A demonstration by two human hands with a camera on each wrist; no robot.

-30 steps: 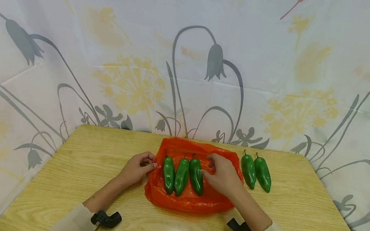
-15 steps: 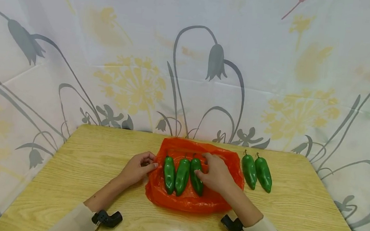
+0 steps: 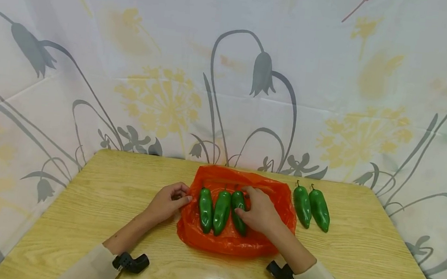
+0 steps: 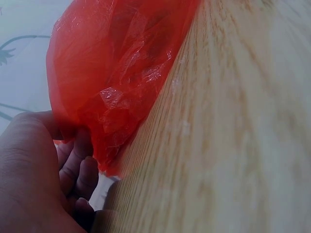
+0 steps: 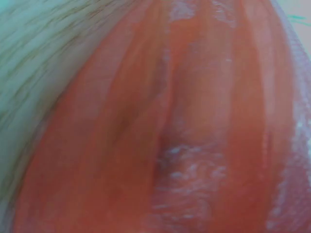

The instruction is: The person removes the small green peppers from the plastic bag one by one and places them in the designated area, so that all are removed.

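An orange-red plastic bag [image 3: 230, 248] lies spread open on the table, with three green peppers inside: a left pepper [image 3: 205, 211], a middle pepper [image 3: 222, 212] and a right pepper [image 3: 241, 226]. My left hand [image 3: 165, 204] pinches the bag's left edge; the left wrist view shows the thumb and fingers of that hand [image 4: 29, 165] at the thin film of the bag [image 4: 112, 63]. My right hand [image 3: 263, 211] reaches over the bag's right side and holds the right pepper, thumb across its body and fingers near the stem. Blurred red film [image 5: 194, 107] fills the right wrist view and that hand is hidden there.
Two more green peppers [image 3: 302, 206] [image 3: 319, 210] lie side by side on the wooden table [image 3: 357, 257], just right of the bag. A floral cloth [image 3: 226, 113] hangs behind the table's far edge.
My right hand has moved left, its thumb and fingers coming onto the right pepper. My left hand stays at the bag's edge, and the peppers keep their places.
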